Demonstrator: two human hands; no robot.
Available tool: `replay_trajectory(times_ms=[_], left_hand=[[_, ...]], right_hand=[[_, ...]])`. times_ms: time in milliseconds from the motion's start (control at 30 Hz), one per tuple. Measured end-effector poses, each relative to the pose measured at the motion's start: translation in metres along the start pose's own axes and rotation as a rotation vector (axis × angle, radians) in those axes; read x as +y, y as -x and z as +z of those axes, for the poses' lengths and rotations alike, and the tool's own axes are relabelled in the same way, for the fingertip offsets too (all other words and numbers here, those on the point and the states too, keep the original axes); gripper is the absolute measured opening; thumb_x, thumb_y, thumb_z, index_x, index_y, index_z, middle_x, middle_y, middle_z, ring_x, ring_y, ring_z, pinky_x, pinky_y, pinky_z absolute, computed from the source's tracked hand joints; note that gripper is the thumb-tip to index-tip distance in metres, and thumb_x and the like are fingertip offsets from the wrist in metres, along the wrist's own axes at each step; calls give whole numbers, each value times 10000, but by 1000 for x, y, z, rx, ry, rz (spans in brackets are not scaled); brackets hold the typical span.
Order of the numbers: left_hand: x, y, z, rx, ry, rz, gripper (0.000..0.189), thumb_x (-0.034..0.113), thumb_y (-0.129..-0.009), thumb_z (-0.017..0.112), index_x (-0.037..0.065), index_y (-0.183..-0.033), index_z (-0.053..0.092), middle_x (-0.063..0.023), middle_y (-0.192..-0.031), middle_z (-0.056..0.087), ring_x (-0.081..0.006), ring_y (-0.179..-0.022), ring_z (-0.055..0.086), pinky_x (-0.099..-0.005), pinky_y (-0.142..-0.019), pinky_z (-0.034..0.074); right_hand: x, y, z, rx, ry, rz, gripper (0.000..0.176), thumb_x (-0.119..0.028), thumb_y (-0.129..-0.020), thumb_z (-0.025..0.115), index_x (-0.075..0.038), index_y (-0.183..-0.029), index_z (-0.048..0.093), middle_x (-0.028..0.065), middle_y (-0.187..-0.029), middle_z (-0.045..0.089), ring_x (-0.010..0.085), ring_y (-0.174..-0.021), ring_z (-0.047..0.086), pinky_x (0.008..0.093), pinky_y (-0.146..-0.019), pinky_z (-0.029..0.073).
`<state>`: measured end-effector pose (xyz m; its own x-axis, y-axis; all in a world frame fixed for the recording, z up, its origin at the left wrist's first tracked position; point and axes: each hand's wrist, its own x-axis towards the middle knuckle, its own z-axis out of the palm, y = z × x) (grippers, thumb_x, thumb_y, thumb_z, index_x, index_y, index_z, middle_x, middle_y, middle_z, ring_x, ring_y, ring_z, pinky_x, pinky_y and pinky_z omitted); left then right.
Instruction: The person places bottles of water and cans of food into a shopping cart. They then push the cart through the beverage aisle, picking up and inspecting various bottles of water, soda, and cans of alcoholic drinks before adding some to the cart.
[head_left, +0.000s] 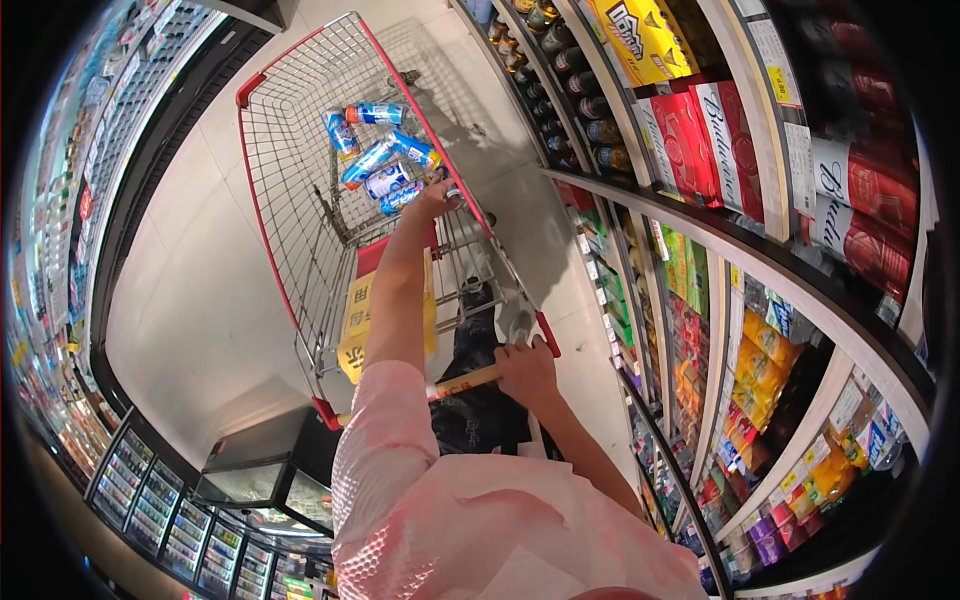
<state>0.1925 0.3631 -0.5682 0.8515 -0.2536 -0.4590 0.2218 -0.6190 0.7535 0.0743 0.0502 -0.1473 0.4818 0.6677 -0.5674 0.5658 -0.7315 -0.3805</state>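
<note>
My left hand (434, 198) reaches into the shopping cart (268, 215), close to its right side. Its fingers are curled round something small and pale that I cannot make out. Just beside and beyond it lie several blue cans or packs (368, 163), loose on the wire floor of the cart. My right hand (527, 375) is closed round the right end of the cart's handle bar (465, 383). Between my left forearm and the cart's near end, a yellow sign (362, 310) is partly hidden.
Shelves on the right hold red beer packs (683, 145), a yellow box (640, 40), dark bottles (572, 85) and snack bags (765, 365). Along the left runs a refrigerated display (130, 110). A dark glass-sided case (255, 455) stands at lower left. Pale floor tiles (180, 250) surround the cart.
</note>
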Motion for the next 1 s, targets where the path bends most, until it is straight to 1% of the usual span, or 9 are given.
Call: replay_trajectory(times_ms=[133, 167, 267, 333, 367, 833, 867, 900, 1000], left_hand=[[51, -11, -23, -333, -88, -220, 541, 210, -883, 775, 48, -1367, 597, -262, -1525, 529, -393, -1406, 534, -454, -1129, 493], [46, 4, -9, -62, -194, 26, 436, 154, -880, 745, 14, -1272, 618, -265, -1416, 610, -408, -1293, 612, -478, -1032, 543], [21, 10, 39, 201, -189, 133, 415, -2, -854, 640, 13, -1268, 616, -282, -1344, 619, -461, -1179, 636, -527, -950, 553], [32, 10, 44, 106, -294, -2, 388, 10, -875, 597, 3, -1263, 595, -270, -1323, 616, -475, -1145, 637, -542, -922, 550], [23, 10, 57, 315, -194, 208, 334, 20, -895, 579, -1, -1226, 612, -262, -1309, 621, -492, -1121, 634, -525, -917, 552], [110, 52, 15, 456, -27, 213, 241, -8, -916, 638, 44, -1152, 645, -7, -907, 632, -160, -791, 603, -320, -685, 493], [61, 44, 31, 185, 305, -196, 496, -86, -873, 558, 27, -1350, 628, -186, -1421, 617, -338, -1280, 613, -400, -1060, 499], [118, 70, 12, 291, 560, -220, 578, -126, -836, 578, 33, -1391, 604, -162, -1494, 562, -297, -1357, 561, -382, -1111, 467], [87, 96, 1, 344, 483, 22, 649, -184, -836, 527, 40, -1445, 547, -153, -1453, 557, -282, -1352, 539, -373, -1160, 425]], right_hand=[[5, 9, 5, 31, -9, 6, 281, -242, -702, 804, -115, -933, 706, 32, -901, 736, 210, -915, 707, 411, -859, 464], [3, 12, 6, 23, -2, 11, 286, -259, -712, 808, -119, -941, 710, 33, -897, 736, 210, -920, 709, 423, -889, 469], [9, 17, 10, 29, 15, 14, 292, -289, -734, 813, -128, -959, 718, 34, -888, 735, 211, -929, 714, 446, -949, 480], [12, 24, 11, 45, 17, 4, 284, -283, -738, 807, -129, -960, 720, 35, -885, 734, 212, -925, 714, 446, -949, 480], [13, 26, 12, 48, 12, 5, 265, -291, -749, 794, -133, -949, 722, 34, -883, 733, 210, -925, 713, 443, -948, 480], [16, 48, 25, 159, -7, 29, 137, -274, -754, 713, -171, -843, 699, -16, -794, 696, 177, -854, 706, 419, -898, 486], [17, 49, 27, 161, -7, 33, 134, -281, -760, 711, -175, -840, 697, -16, -790, 693, 177, -850, 704, 422, -905, 486], [17, 50, 28, 167, -5, 36, 131, -287, -766, 708, -178, -837, 694, -16, -786, 690, 177, -846, 702, 425, -911, 485], [15, 49, 28, 163, -13, 35, 125, -298, -780, 715, -186, -831, 692, -11, -790, 687, 189, -841, 697, 429, -928, 469]])
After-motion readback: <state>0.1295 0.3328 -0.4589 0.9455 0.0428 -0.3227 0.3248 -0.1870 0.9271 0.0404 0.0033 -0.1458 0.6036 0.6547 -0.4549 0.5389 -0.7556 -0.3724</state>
